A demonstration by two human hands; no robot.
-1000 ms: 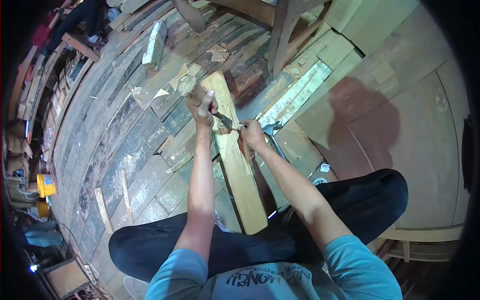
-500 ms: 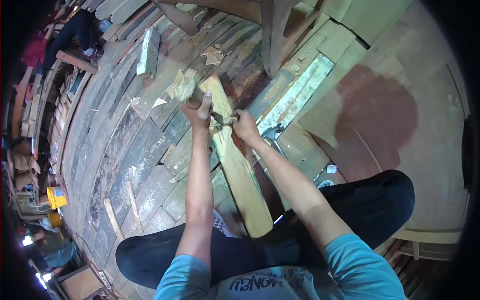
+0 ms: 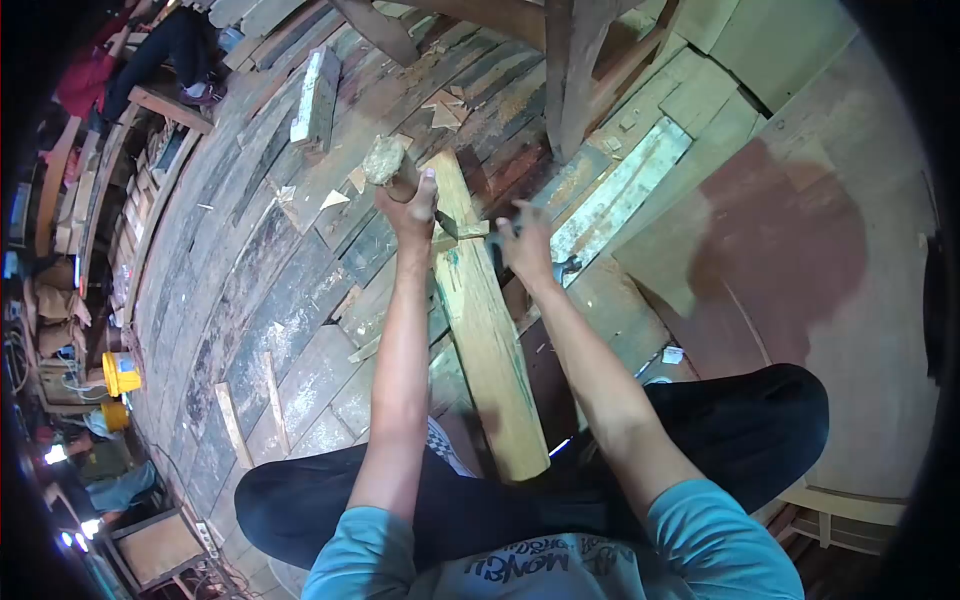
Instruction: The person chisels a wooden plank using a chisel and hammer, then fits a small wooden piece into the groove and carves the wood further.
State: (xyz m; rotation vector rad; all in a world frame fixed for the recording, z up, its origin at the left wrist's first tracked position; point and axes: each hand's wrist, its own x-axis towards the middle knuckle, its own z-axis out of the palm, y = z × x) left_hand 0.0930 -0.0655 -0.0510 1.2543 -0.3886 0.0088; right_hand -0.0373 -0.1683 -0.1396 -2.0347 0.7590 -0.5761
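Observation:
My left hand (image 3: pixel 408 212) is wrapped round a chisel (image 3: pixel 385 163) with a thick handle and a frayed, pale end. Its dark blade meets a small wood piece (image 3: pixel 466 231) lying across a long wooden board (image 3: pixel 487 365). That board stretches over the floor toward my lap, between my legs. Just right of the small piece, my right hand (image 3: pixel 527 245) hovers with its fingers apart and nothing in them. A metal hammer (image 3: pixel 568 267) lies beside my right wrist, partly hidden by it.
A whitish plank (image 3: pixel 625 185) lies to the right, and a pale block (image 3: pixel 315 97) stands at upper left. Wooden furniture legs (image 3: pixel 568 90) rise ahead. Wood scraps (image 3: pixel 447 112) litter the plank floor. A yellow bucket (image 3: pixel 121 372) and another person (image 3: pixel 160 65) are at far left.
My right hand has let go of the small wood piece and moved right, its fingers opening. My left hand still grips the chisel. The view has shifted slightly.

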